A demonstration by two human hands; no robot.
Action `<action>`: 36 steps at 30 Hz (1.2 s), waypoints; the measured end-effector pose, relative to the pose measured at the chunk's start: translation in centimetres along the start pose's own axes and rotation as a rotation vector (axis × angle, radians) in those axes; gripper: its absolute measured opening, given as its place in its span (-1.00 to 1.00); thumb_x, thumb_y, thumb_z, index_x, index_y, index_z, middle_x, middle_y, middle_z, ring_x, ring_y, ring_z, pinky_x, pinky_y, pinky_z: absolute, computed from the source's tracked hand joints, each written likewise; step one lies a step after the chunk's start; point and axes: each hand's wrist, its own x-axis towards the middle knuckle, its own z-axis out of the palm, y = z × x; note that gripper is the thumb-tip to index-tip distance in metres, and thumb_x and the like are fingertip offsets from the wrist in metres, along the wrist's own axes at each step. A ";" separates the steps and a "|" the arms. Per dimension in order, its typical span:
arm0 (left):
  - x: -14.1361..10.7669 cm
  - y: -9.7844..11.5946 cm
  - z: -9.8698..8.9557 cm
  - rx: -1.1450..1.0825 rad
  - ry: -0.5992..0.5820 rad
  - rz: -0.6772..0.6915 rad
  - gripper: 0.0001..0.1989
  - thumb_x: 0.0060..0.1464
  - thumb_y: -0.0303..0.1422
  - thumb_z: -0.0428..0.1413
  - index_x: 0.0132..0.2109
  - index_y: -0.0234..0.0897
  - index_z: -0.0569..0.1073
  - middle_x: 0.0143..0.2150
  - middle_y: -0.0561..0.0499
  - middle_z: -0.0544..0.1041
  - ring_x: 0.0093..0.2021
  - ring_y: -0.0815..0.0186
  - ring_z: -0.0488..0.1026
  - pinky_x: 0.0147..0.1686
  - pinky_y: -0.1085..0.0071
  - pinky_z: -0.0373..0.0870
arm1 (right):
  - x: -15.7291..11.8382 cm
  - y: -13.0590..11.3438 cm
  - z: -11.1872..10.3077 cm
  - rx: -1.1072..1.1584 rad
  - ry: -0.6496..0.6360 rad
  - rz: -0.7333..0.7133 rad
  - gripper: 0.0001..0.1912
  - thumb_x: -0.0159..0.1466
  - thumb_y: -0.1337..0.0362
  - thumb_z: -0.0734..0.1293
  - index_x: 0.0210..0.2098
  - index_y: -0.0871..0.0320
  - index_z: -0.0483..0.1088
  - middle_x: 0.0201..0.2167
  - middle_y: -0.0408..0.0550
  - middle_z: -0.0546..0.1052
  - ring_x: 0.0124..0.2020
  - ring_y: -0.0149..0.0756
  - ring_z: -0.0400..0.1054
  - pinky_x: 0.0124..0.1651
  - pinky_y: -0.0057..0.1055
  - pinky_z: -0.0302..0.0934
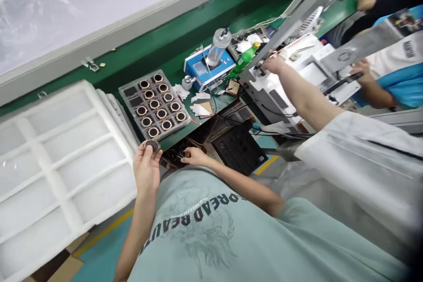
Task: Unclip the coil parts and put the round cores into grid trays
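Note:
My left hand (147,169) is closed on a round black disc with a gold-coloured rim (152,145), held up between thumb and fingers just off the tray's near corner. Similar rimmed discs sit in rows in the compartmented tray (124,90), where a few cells at the left hold only dark squares. Lower down, close to my shirt, my right hand (195,157) has its fingers pinched together over a box of small dark parts (172,155). What those fingertips hold is too small to make out.
White foam divider trays (62,163) are stacked at the left. Behind the disc tray stand a blue dispenser unit (211,68), a clear jar (218,46) and a green bottle (244,59). A co-worker's arm (304,94) reaches in from the right, above a black tray (239,147).

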 end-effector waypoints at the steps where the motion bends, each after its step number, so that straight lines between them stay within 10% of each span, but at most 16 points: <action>1: -0.1 0.5 -0.3 0.011 -0.008 -0.004 -0.72 -0.04 -0.38 0.35 -0.18 -0.28 0.47 -0.21 0.05 0.51 -0.21 0.40 0.48 -0.16 0.42 0.42 | 0.7 0.5 0.8 -0.001 0.024 0.034 -0.54 0.16 0.21 0.49 0.02 0.23 0.50 -0.06 0.11 0.59 -0.04 -0.12 0.48 -0.02 -0.34 0.30; 5: -0.4 1.7 -2.0 0.087 -0.087 -0.108 -0.72 -0.06 -0.35 0.36 -0.19 -0.27 0.49 -0.20 0.03 0.53 -0.18 0.36 0.52 -0.12 0.41 0.45 | 1.1 0.2 2.5 0.205 0.157 0.047 -0.37 0.17 0.23 0.48 0.21 0.23 0.37 0.20 0.25 0.43 0.23 0.00 0.32 0.27 -0.10 0.17; 10: -0.8 2.1 -4.0 0.191 -0.286 -0.453 -0.67 -0.05 -0.33 0.36 -0.12 -0.29 0.50 -0.19 0.01 0.53 -0.22 0.37 0.50 -0.22 0.47 0.44 | -4.0 -4.9 3.0 0.704 0.181 -0.392 -0.15 0.09 0.07 0.56 0.31 0.00 0.25 0.25 0.08 0.40 0.26 -0.08 0.28 0.23 -0.13 0.24; 15: -1.8 1.0 -4.5 0.219 -0.424 -0.589 -0.61 -0.03 -0.34 0.35 -0.04 -0.31 0.50 -0.16 -0.01 0.54 -0.33 0.45 0.44 -0.29 0.51 0.38 | -7.5 -8.3 5.1 0.818 0.376 -0.377 -0.37 0.06 0.04 0.57 0.08 0.07 0.48 0.03 0.02 0.57 0.09 -0.11 0.43 0.22 -0.16 0.24; 21: -3.4 -0.9 -4.3 0.314 -0.461 -0.598 -0.65 -0.01 -0.27 0.34 -0.11 -0.28 0.45 -0.09 -0.11 0.55 -0.15 0.29 0.53 -0.20 0.40 0.40 | -7.2 -2.9 6.6 1.020 0.657 -0.199 -0.41 0.10 0.01 0.49 0.06 0.11 0.43 -0.02 0.08 0.58 -0.02 -0.14 0.49 0.08 -0.15 0.34; 25: -5.9 0.3 -6.8 0.403 -0.476 -0.348 -0.59 0.00 -0.21 0.32 -0.04 -0.27 0.44 -0.02 -0.13 0.53 -0.12 0.25 0.54 -0.17 0.37 0.41 | -4.2 3.1 3.1 0.607 0.873 0.167 -0.48 0.05 0.09 0.48 -0.06 0.24 0.47 -0.17 0.13 0.60 -0.10 -0.09 0.49 0.01 -0.16 0.34; 30: -9.7 4.6 -13.2 0.564 -0.210 0.109 -0.60 0.04 -0.17 0.28 -0.03 -0.24 0.43 -0.02 -0.10 0.51 -0.12 0.25 0.54 -0.14 0.35 0.43 | -0.3 7.3 -1.9 0.166 0.929 0.359 -0.61 0.05 0.18 0.42 -0.16 0.24 0.50 -0.17 0.16 0.60 -0.07 -0.07 0.46 0.00 -0.22 0.30; 36: -11.4 9.4 -22.3 0.792 0.484 0.459 -0.55 0.02 -0.16 0.25 0.01 -0.25 0.41 -0.03 -0.08 0.50 -0.09 0.21 0.51 -0.03 0.25 0.41 | 0.8 4.1 -1.6 0.645 0.753 0.078 -0.60 0.11 0.14 0.29 -0.15 0.26 0.46 -0.45 -0.11 0.46 -0.45 -0.37 0.33 -0.44 -0.50 0.15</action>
